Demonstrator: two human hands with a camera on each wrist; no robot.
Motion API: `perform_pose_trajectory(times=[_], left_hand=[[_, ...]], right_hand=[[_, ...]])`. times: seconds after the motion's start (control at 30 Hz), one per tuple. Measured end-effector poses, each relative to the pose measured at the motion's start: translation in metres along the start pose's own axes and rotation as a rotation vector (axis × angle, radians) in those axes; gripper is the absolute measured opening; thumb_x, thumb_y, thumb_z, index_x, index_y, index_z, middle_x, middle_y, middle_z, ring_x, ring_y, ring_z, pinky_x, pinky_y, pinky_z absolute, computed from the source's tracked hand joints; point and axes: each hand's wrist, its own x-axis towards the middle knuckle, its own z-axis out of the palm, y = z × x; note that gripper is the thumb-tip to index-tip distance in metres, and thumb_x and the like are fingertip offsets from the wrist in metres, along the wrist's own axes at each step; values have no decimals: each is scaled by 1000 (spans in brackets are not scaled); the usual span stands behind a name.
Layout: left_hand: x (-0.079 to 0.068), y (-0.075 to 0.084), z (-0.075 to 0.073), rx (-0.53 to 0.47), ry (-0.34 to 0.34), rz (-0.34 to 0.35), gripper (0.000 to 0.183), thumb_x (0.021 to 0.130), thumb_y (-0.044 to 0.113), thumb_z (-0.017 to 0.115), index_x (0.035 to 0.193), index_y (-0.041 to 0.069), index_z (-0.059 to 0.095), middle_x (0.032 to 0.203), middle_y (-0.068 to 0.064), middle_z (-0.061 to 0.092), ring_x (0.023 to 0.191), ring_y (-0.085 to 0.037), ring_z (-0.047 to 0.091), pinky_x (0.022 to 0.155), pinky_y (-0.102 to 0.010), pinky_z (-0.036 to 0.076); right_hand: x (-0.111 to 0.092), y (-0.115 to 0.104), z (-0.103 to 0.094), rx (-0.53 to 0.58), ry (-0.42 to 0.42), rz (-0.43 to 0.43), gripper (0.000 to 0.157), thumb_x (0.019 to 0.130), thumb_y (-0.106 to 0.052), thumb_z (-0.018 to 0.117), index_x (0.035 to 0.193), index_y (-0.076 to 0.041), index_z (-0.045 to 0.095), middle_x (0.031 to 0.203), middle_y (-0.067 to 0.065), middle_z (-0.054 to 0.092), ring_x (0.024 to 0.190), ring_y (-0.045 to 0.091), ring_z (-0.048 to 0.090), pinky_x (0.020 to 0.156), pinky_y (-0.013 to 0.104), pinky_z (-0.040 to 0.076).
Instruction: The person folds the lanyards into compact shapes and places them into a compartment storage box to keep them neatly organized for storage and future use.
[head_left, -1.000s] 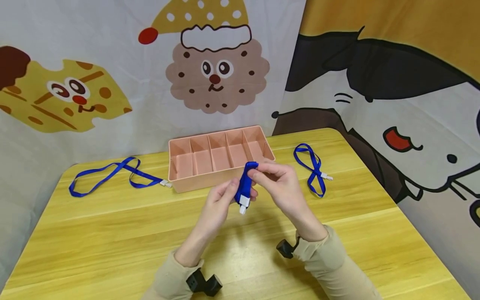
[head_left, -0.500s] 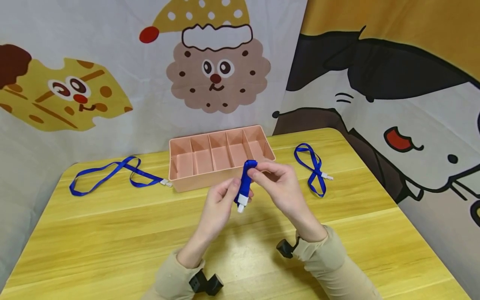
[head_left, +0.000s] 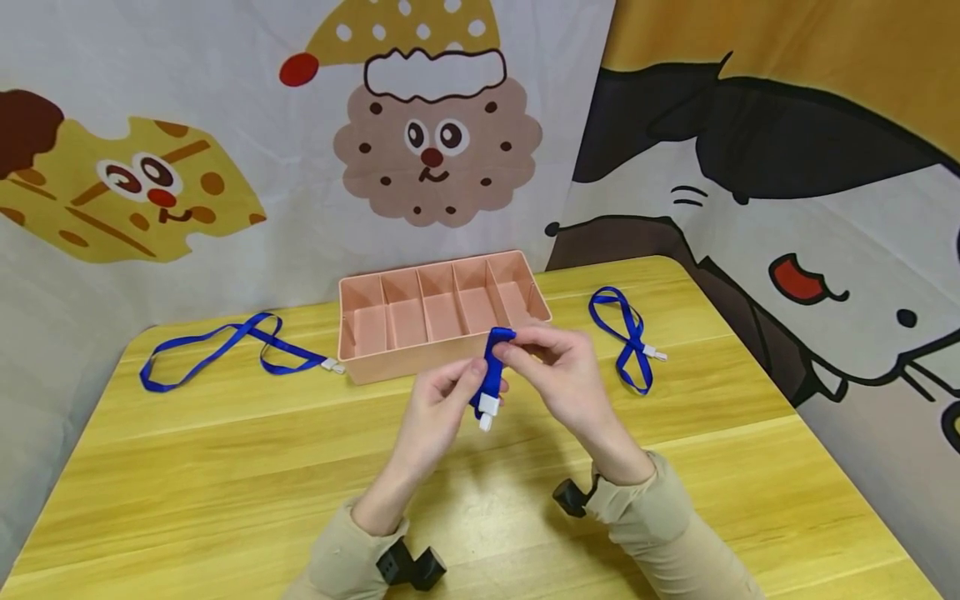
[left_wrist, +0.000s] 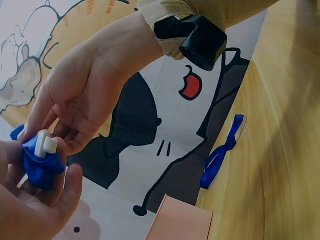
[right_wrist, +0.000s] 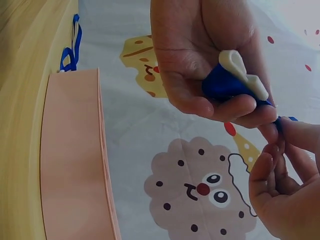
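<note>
While the left hand [head_left: 435, 404] grips the folded blue lanyard [head_left: 493, 377] and the right hand [head_left: 570, 375] pinches its upper end, it hangs above the desk [head_left: 247, 483], near the pink box [head_left: 416, 360]. Likely light, soft and slippery, it should hold best pinched across the stacked folds, above the white clip [head_left: 488, 406].

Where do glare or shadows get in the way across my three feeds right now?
Head view: a pale glare patch on the table, a soft shadow below the left hand and right hand, the folded blue lanyard readable; left wrist view: dimmer, with a dark shadow across the wood; right wrist view: backdrop washed out at the upper right.
</note>
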Motion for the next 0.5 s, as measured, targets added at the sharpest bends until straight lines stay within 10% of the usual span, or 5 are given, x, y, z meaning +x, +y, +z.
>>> perform_pose_trajectory(times=[0.23,0.5], left_hand=[[1,-2,-4,-70,-94,-15,49,114,27,46,111,-17,68,85,15,76,80,-4,71,78,-23,58],[2,-1,-10,-136,-212,33,39,113,18,49,132,-13,62,108,-7,82,95,-10,79,81,-26,63]], right_hand=[[0,1,-4,136,-27,69,28,98,0,71,94,-26,81,95,-13,77,88,3,71,85,22,63],[2,0,-8,189,-25,136,38,100,1,66,91,-33,81,95,-16,76,93,5,67,87,21,59]])
